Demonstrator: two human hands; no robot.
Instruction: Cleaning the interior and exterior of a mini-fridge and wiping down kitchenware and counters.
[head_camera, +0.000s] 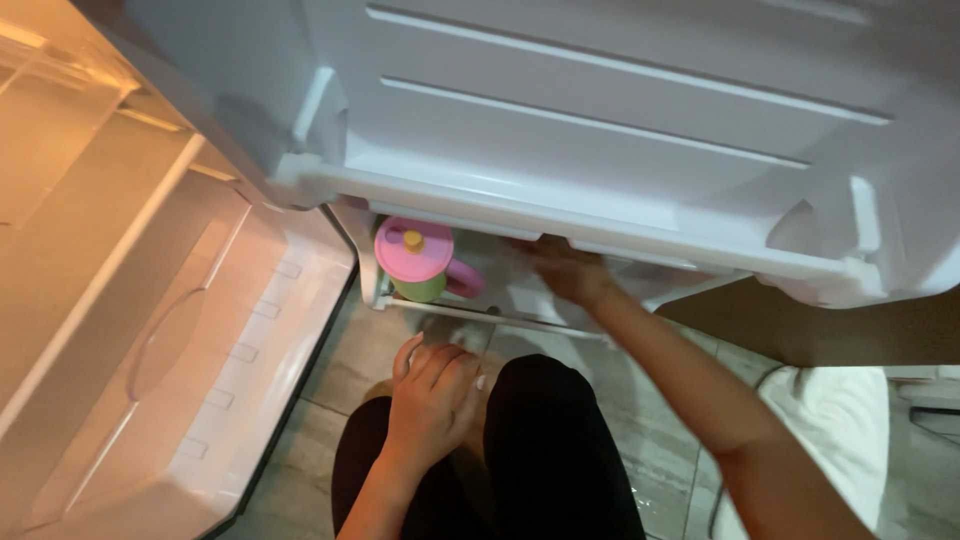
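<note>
I look down into an open white fridge (600, 120). My right hand (562, 270) reaches under the white shelf edge (560, 215) into the lower compartment; its fingers are partly hidden, so what they touch is unclear. My left hand (432, 395) rests on my left knee with fingers loosely together, holding nothing. A green mug with a pink lid and pink handle (420, 262) stands upright inside the fridge, left of my right hand. My legs in black trousers (545, 450) are bent in front of the fridge.
The fridge door (150, 300) stands open at the left, its white inner shelves bare. Grey floor tiles (650, 440) lie below. A white cloth (840, 420) lies on the floor at the right, beside a dark panel.
</note>
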